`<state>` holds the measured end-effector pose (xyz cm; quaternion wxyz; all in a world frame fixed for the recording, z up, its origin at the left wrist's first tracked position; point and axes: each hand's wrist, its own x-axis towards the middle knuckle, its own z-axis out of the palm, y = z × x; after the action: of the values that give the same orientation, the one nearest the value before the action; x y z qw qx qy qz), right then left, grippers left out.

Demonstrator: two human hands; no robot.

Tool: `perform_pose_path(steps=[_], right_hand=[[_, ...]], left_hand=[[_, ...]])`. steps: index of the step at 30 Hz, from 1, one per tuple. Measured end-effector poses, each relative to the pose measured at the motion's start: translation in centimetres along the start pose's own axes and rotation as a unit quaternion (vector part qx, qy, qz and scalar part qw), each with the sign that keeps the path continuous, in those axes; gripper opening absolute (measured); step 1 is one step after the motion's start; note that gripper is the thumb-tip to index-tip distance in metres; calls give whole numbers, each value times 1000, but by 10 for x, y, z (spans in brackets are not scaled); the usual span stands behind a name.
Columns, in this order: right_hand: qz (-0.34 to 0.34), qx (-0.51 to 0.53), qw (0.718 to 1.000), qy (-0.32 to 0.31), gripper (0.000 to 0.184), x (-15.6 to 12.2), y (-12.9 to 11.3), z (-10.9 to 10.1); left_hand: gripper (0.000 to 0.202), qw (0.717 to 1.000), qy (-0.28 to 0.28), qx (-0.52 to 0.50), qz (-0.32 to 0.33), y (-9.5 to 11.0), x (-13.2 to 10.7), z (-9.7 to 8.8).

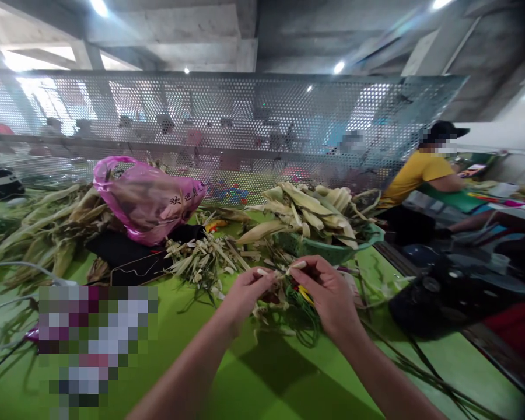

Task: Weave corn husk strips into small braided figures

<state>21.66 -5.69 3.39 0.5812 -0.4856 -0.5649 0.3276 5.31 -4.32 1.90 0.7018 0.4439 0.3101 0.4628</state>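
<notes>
My left hand (247,291) and my right hand (332,294) are close together above the green table, fingertips pinched. Between them is a small pale strip of corn husk (285,272), partly hidden by the fingers. White wrapping or covers show at a fingertip of each hand. Below the hands lie husk scraps (265,315) and a tangle of green cord (307,332) with red and yellow bits. Just beyond stands a green basket (332,252) heaped with dried corn husks (310,210). Cut husk pieces (210,256) are piled to the left of it.
A pink plastic bag (151,201) lies at the back left beside more husks (61,233). Cables (21,265) cross the table's left side. A perforated metal screen (227,116) runs behind. To the right are a black container (446,297) and a person in yellow (415,175).
</notes>
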Motion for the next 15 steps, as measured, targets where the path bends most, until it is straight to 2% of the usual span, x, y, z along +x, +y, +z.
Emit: perform_pose_path(steps=[4,7,11,15], right_hand=[[31,24,999,-31,23,-1,2,1],[16,3,999,-43,20,-3,3,1],[9,-22,999,-32,18,-5,3,1],[26,15,1000,-8,19,-4,3,1]], left_hand=[[35,999,-11,28,37,-5,4,-1],[31,998,-5,43,47,-9,7,-2],[30,997,7,55,45,-10,6,-1],[36,999,-7,40,23,-5,2,2]])
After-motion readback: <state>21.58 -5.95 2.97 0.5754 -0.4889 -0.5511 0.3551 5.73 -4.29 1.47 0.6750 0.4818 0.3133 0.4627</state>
